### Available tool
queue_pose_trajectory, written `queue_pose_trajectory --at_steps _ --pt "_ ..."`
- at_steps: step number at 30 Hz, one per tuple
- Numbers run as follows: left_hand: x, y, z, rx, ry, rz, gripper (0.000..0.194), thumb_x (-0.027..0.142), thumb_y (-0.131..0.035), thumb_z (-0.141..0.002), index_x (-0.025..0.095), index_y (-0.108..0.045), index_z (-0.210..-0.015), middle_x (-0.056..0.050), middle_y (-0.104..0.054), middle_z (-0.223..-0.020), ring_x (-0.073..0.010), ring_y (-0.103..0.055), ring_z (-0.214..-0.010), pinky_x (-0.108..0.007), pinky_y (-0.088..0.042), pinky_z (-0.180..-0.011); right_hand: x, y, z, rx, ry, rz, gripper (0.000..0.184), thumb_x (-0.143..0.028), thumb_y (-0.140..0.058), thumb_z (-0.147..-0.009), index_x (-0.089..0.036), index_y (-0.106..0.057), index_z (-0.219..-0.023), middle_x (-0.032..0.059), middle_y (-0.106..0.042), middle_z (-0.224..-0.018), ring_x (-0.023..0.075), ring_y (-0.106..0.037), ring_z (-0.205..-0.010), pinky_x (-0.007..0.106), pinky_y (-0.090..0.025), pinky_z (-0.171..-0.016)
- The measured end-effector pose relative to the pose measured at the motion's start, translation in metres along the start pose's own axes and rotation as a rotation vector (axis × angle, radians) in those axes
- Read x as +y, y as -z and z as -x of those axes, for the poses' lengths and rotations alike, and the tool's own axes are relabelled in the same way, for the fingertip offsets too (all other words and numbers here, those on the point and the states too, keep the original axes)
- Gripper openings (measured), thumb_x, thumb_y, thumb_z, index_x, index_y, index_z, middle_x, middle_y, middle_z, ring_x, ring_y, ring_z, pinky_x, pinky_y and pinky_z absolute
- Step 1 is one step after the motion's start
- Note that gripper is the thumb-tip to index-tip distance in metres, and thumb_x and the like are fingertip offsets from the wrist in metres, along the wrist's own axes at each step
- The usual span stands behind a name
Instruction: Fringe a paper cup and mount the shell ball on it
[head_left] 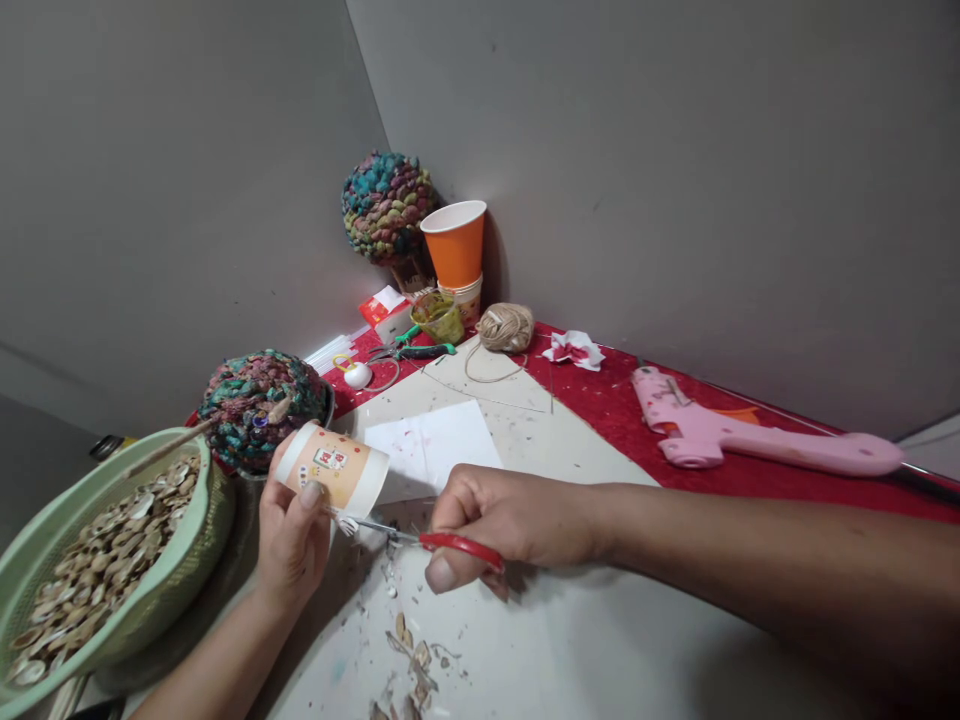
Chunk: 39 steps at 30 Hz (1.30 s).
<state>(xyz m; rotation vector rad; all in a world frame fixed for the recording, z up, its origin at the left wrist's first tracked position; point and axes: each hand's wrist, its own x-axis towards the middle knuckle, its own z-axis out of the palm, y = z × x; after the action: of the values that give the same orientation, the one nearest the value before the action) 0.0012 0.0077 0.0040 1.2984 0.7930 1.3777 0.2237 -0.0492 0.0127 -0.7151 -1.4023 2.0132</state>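
Observation:
My left hand [294,535] holds a paper cup [341,468] with a printed orange band, tilted on its side above the table. In my right hand [480,525] is a pair of scissors [461,545] with red handles, my fingers closed round the loops. The blades point left and reach the area under the cup, close to my left fingertips. A small pale scrap [347,524] shows at the blade tips; I cannot tell whether it is attached to the cup. Behind the cup sits a ball covered in coloured shells [262,405].
At left stands a green basket [214,520] of shells. Toward the corner are another coloured ball [386,205], an orange cup [456,245], a twine ball [505,327] and pliers [424,351]. A pink glue gun [765,440] lies right. Shell bits [409,650] and white paper [435,445] lie on the table.

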Motion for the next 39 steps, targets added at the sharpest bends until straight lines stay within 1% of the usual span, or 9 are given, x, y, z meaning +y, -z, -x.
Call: queue_pose_trajectory --at_steps 6,12,15,20,25,30,33,36,39 --pt "-0.002 0.001 0.0 0.017 0.044 -0.015 0.066 0.047 -0.085 -0.067 0.021 -0.066 -0.124 -0.01 -0.075 -0.105 -0.0291 -0.073 -0.095 -0.039 -0.058 -0.087 0.001 0.001 -0.001 -0.031 0.023 -0.076 0.04 -0.04 -0.081 -0.063 -0.015 -0.054 -0.045 -0.0075 -0.044 -0.04 0.003 -0.039 -0.036 0.013 -0.031 -0.034" --pt "0.004 -0.001 -0.001 0.083 -0.051 -0.036 0.064 0.042 -0.09 -0.061 0.023 -0.068 -0.118 -0.008 -0.074 -0.106 -0.0231 -0.072 -0.089 -0.034 -0.059 -0.083 0.001 0.002 -0.001 -0.062 0.032 -0.138 0.04 -0.035 -0.076 -0.064 -0.016 -0.048 -0.042 -0.0092 -0.038 -0.038 0.002 -0.036 -0.034 0.01 -0.037 -0.033" --pt "0.007 -0.002 0.0 0.11 -0.119 -0.063 0.064 0.041 -0.092 -0.059 0.026 -0.068 -0.116 -0.006 -0.073 -0.107 -0.0232 -0.071 -0.092 -0.034 -0.058 -0.085 0.002 0.002 -0.002 -0.063 0.039 -0.175 0.038 -0.033 -0.075 -0.063 -0.017 -0.048 -0.043 -0.0091 -0.039 -0.039 0.0024 -0.035 -0.033 0.011 -0.041 -0.033" --pt "0.006 0.003 0.001 0.128 -0.298 -0.15 0.061 0.04 -0.092 -0.059 0.028 -0.069 -0.115 -0.005 -0.064 -0.131 -0.0257 -0.066 -0.109 -0.034 -0.054 -0.094 0.004 0.003 -0.003 -0.055 0.037 -0.221 0.034 -0.032 -0.075 -0.063 -0.016 -0.051 -0.044 -0.0088 -0.041 -0.039 0.003 -0.037 -0.033 0.011 -0.045 -0.033" --pt "0.003 0.009 0.004 0.114 -0.354 -0.204 0.062 0.041 -0.089 -0.064 0.029 -0.067 -0.12 -0.007 -0.055 -0.143 -0.0277 -0.066 -0.111 -0.038 -0.054 -0.096 0.004 0.003 -0.003 -0.05 0.054 -0.224 0.034 -0.03 -0.075 -0.064 -0.016 -0.051 -0.044 -0.0094 -0.04 -0.039 0.0025 -0.037 -0.032 0.011 -0.046 -0.034" --pt "0.005 0.007 0.006 0.084 -0.362 -0.195 0.065 0.038 -0.088 -0.067 0.028 -0.063 -0.126 -0.008 -0.063 -0.132 -0.0252 -0.067 -0.106 -0.035 -0.055 -0.093 0.003 0.002 -0.002 -0.053 0.053 -0.201 0.036 -0.031 -0.075 -0.065 -0.016 -0.05 -0.044 -0.0095 -0.039 -0.039 0.002 -0.036 -0.032 0.01 -0.045 -0.034" --pt "0.005 0.004 0.006 0.1 -0.353 -0.189 0.062 0.039 -0.088 -0.066 0.028 -0.065 -0.122 -0.008 -0.06 -0.138 -0.0264 -0.067 -0.108 -0.036 -0.055 -0.093 0.004 0.002 -0.002 -0.049 0.053 -0.189 0.037 -0.032 -0.075 -0.065 -0.016 -0.049 -0.044 -0.0092 -0.039 -0.039 0.002 -0.036 -0.032 0.01 -0.044 -0.034" --pt "0.005 0.002 0.005 0.126 -0.282 -0.167 0.062 0.042 -0.09 -0.061 0.026 -0.067 -0.117 -0.009 -0.059 -0.14 -0.0278 -0.066 -0.111 -0.035 -0.054 -0.094 0.005 0.003 -0.003 -0.064 0.068 -0.197 0.038 -0.031 -0.075 -0.065 -0.017 -0.048 -0.043 -0.0097 -0.037 -0.038 0.002 -0.032 -0.032 0.011 -0.044 -0.034" --pt "0.003 0.002 0.002 0.109 -0.166 -0.096 0.064 0.042 -0.09 -0.06 0.025 -0.067 -0.118 -0.009 -0.067 -0.126 -0.0272 -0.068 -0.106 -0.033 -0.055 -0.09 0.005 0.003 -0.003 -0.077 0.07 -0.207 0.039 -0.03 -0.076 -0.064 -0.017 -0.047 -0.042 -0.0102 -0.035 -0.037 0.0022 -0.031 -0.032 0.011 -0.044 -0.034"
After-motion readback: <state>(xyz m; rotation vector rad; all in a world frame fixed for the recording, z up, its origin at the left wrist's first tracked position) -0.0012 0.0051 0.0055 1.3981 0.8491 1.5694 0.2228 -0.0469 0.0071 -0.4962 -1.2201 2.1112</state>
